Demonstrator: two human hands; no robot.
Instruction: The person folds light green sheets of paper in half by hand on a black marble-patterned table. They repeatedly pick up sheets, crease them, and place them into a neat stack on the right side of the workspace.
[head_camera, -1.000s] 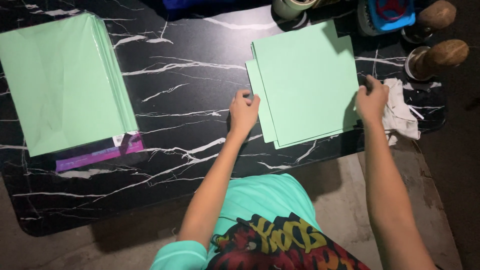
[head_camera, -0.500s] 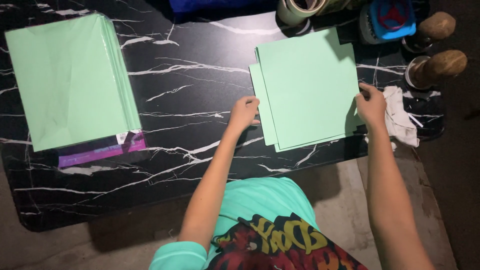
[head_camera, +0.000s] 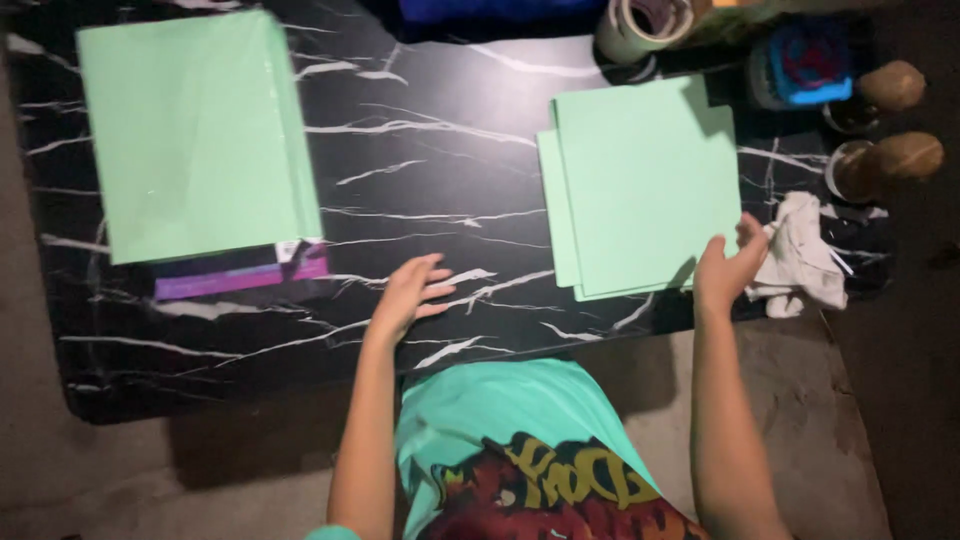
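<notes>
Upper left of the frame: one thick stack of mint-green paper (head_camera: 190, 135), edges squared, sitting on one purple-edged pack (head_camera: 240, 275) that sticks out along its lower edge. All of it on one black table with white marble veining (head_camera: 440, 150), which fills the upper two thirds of the frame. Lower centre-left: left hand (head_camera: 408, 293), palm down flat on bare tabletop, fingers spread, holding nothing, well apart from both green piles. Bottom centre: person's teal shirt with a coloured print (head_camera: 520, 460). Centre-right: small pile of mint-green sheets (head_camera: 640, 185), at least two or three, slightly fanned so offset edges show at left and bottom; matte, uncreased, same colour as the big stack, a shadow crossing the top right corner. Right hand (head_camera: 728, 268) is at that pile's lower right corner, thumb and fingers closed on the sheet edge, corner lifted a little. Just right of that hand: one crumpled white cloth (head_camera: 800, 260). Top edge, right of centre: one roll of tape (head_camera: 640, 25). Upper right: one blue-and-red round object (head_camera: 810, 65), blurred, cannot tell what it is, and two brown rounded objects (head_camera: 895, 120) by the table's right edge, each beside a round rim.
</notes>
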